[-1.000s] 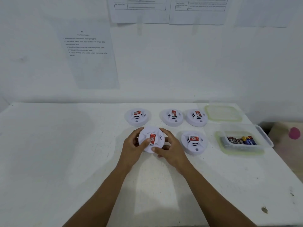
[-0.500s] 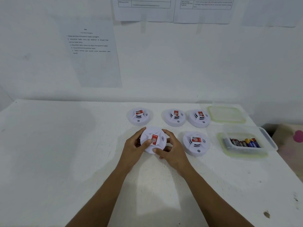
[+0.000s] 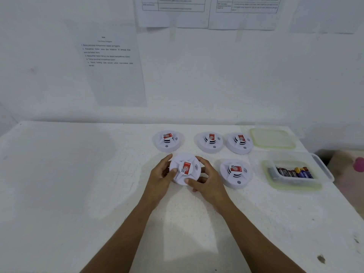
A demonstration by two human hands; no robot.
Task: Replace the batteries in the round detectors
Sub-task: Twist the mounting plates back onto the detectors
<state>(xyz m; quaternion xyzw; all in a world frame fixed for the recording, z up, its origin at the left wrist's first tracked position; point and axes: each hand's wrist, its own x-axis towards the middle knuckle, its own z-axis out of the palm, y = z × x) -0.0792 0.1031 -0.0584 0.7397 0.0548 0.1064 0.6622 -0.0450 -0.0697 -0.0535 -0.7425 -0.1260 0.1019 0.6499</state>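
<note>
I hold a white round detector with a red label between both hands, just above the white table. My left hand grips its left rim with the thumb on top. My right hand grips its right and near rim. A second detector lies to the right of it. Three more lie in a row behind: one at the left, one in the middle, one at the right. A clear box at the right holds several batteries.
The box's lid lies behind the box near the wall. Printed sheets hang on the white wall behind the table. The table's right edge runs just past the box, with a pink object beyond it.
The held detector has turned a little in my hands and its face now tilts toward me. Both hands stay on its rim in the same place.
</note>
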